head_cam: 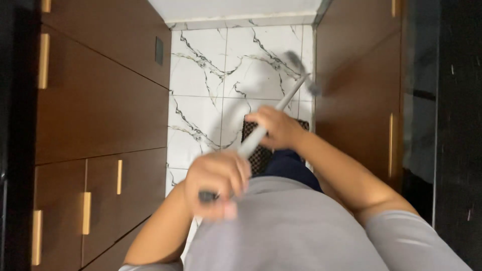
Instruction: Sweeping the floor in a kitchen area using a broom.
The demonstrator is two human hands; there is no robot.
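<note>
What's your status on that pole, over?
Left hand shut on pole near its end, right hand shut mid-shaft. Head blurred over marble floor. Dark mat underneath, cabinets close alongside.

Left hand (217,179) and right hand (275,128) grip grey pole (281,103) over marble floor (201,75).

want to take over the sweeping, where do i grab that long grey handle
Grip the long grey handle as the hands do: left hand around the dark near end, right hand at mid-shaft, coming from above. It slants away toward the blurred head over the marble floor.
</note>
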